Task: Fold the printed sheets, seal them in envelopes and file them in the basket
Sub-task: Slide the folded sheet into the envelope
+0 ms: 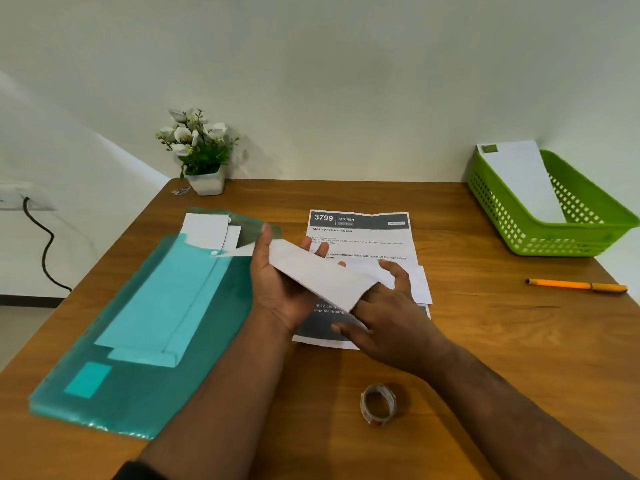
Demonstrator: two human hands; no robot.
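While the left hand cradles a white folded sheet from beneath, thumb up along its far edge and fingertips curling round the other side, the right hand pinches the sheet's near corner between thumb and fingers. Directly under both hands lies a printed sheet headed "3799 KITCHEN", flat on the wooden table. Beyond the right fingers, well apart, a green basket holds a white envelope leaning inside. Left of the left thumb lies a teal plastic folder. Near the right wrist stands a tape roll; an orange pen lies near the basket.
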